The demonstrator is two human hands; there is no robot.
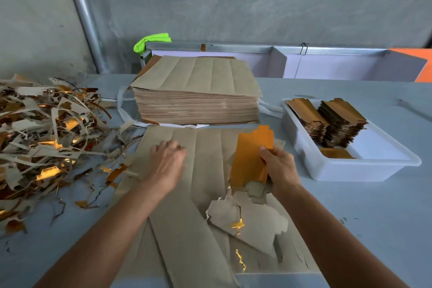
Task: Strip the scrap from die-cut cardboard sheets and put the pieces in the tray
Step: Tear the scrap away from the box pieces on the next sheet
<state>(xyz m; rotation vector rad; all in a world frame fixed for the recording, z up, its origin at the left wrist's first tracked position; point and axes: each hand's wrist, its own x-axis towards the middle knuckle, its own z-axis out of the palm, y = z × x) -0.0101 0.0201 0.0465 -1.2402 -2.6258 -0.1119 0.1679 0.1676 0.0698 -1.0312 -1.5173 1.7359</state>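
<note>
A die-cut cardboard sheet (201, 194) lies brown side up on the table in front of me. My right hand (279, 166) grips a gold-faced piece (251, 156) and holds it tilted up off the sheet's right side. Torn scrap (252, 217) hangs loose just below it. My left hand (167, 161) presses down on the sheet's upper middle with its fingers curled. A white tray (355, 166) at the right holds two stacks of stripped pieces (336, 121) and a single gold piece (336, 153) lying flat.
A thick stack of uncut sheets (198, 98) stands behind the working sheet. A large heap of scrap strips (46, 138) covers the table's left side. A metal frame (257, 50) and a grey wall lie beyond the table.
</note>
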